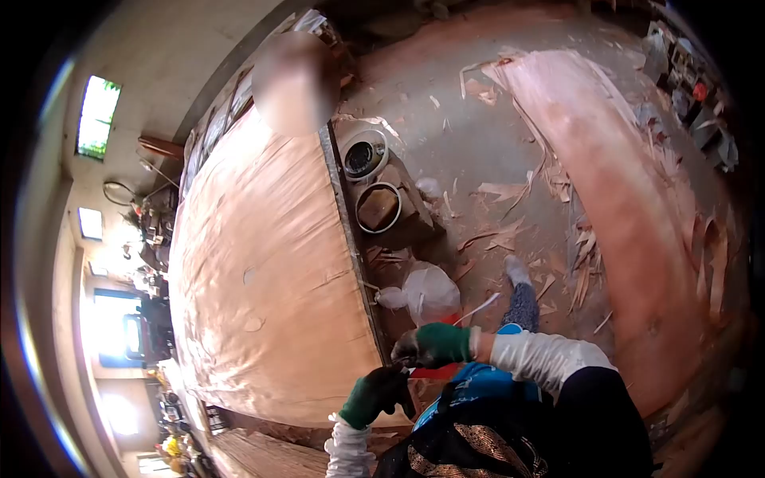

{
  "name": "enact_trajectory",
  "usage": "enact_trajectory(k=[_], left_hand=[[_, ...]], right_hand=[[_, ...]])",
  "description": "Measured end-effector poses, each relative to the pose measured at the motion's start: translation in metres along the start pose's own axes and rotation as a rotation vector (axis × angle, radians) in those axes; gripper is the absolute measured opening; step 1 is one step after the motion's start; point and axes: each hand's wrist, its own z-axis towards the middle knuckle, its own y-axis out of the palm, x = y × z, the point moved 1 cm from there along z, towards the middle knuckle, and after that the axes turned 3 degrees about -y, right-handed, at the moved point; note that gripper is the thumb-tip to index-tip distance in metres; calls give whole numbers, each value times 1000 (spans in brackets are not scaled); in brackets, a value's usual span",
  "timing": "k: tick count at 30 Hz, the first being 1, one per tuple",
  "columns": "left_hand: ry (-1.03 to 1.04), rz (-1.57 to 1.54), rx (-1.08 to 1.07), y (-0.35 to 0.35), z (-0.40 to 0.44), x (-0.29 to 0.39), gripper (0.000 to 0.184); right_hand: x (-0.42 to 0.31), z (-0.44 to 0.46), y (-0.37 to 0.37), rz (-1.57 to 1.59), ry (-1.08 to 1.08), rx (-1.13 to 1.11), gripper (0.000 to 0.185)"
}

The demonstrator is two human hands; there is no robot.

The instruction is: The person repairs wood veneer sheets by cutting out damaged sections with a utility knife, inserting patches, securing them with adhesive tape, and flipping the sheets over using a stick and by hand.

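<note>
Both my hands wear dark gloves with green cuffs and meet near the bottom middle of the head view, beside the edge of a table. My left hand (pixel 381 396) has its fingers bent together at the fingertips of my right hand (pixel 430 345). Between them is a small pale bit, too small to name. A broad tan sheet (pixel 271 271) with wrinkles covers the table, and its dark edge (pixel 349 231) runs up from my hands. Under my hands, something red (pixel 437 372) shows near my blue clothing.
Two round containers (pixel 366 159) (pixel 378 208) stand beside the table, with a white plastic bag (pixel 430 293) nearer me. Torn veneer scraps (pixel 500 236) litter the floor. A long pinkish sheet stack (pixel 621 191) lies at the right. Another person's blurred head (pixel 295 84) is beyond the table.
</note>
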Motion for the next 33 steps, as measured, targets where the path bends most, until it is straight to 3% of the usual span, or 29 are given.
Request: enact_trajectory(k=[3,7,8,9,10,11,12,14,16,17,18,19,20,22,23,26,28,30,33], left_hand=[[34,-140,98,0,13,13,23],[43,-166,150,7,48,75,20],[27,-150,169,11,59,93,19],[10,-132,185,13,68,110,18],[5,-146,176,13,77,130,18],[4,-167,167,12,86,149,17],[3,-193,158,12,93,164,17],[106,-325,140,1,121,171,17],[172,-356,136,-2,140,181,17],[199,-354,130,0,149,193,18],[227,-352,125,3,158,205,19],[273,-329,128,5,170,217,20],[321,-250,139,9,176,234,21],[334,-183,179,13,183,255,23],[153,-358,186,10,182,257,22],[174,-378,162,2,190,251,22],[193,-401,139,-4,203,239,26],[258,-407,120,-12,208,236,30],[247,-458,123,-33,216,218,33]], right_hand=[[27,14,-11,38,-99,168,24],[55,13,-67,324,-34,361,22],[69,13,-72,535,35,444,23],[102,18,-77,577,-282,682,23],[116,10,-101,895,-16,758,24],[134,-8,-127,826,135,762,24],[151,-25,-154,763,282,751,25],[193,-70,-191,-89,286,538,27],[172,-83,-241,-639,528,251,27],[144,-80,-282,-777,785,87,26],[164,-84,-296,-948,313,529,22],[193,-87,-305,-669,351,718,20],[207,-76,-325,-679,86,667,23],[119,-26,-360,204,369,466,23],[100,-7,-358,577,349,446,24],[81,37,-346,637,295,222,25],[91,55,-341,290,176,20,23],[102,79,-332,206,328,-99,22],[109,116,-316,-153,436,-72,18]])
